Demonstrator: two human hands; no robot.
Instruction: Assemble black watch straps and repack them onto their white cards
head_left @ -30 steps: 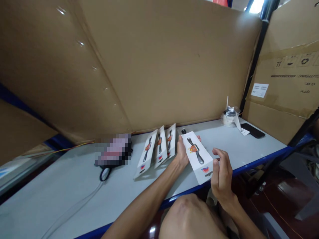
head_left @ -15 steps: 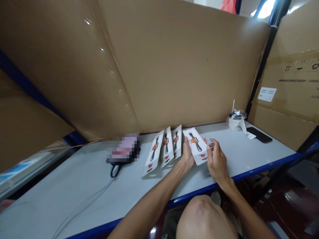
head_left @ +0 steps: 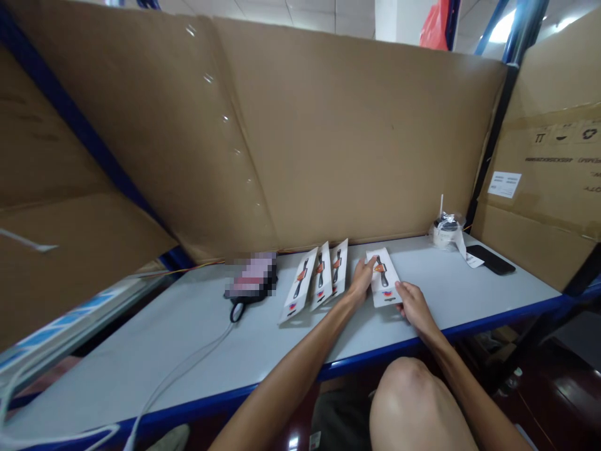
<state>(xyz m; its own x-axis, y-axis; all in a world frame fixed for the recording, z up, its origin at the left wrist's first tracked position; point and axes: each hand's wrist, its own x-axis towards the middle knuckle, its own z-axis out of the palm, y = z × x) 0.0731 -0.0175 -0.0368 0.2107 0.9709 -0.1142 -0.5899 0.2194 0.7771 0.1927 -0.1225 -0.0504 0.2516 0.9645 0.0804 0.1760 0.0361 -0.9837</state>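
Between my hands is a white hang-tab package (head_left: 385, 282) printed with a black two-handled tool with an orange middle, like a spokeshave. My left hand (head_left: 360, 280) grips it along the left edge, fingers partly over its front. Pinched between the fingers of my right hand (head_left: 413, 304) is its lower right side; the fingertips behind it are hidden. Three matching packages lean in a row to the left: the outer one (head_left: 299, 286), the middle one (head_left: 322, 275) and the nearest one (head_left: 339, 266). My left hand is close beside the nearest one.
A dark device with a blurred screen (head_left: 251, 275) lies left on the grey table (head_left: 197, 338), trailing a white cable (head_left: 188, 360). A bagged cup (head_left: 446, 232) and a black phone (head_left: 491, 259) are at the right. Cardboard panels (head_left: 357, 144) wall the back and sides.
The held package has turned more upright and lowered toward the table. My right hand has closed in on its lower right side. The camera view has shifted left and tilted up slightly.
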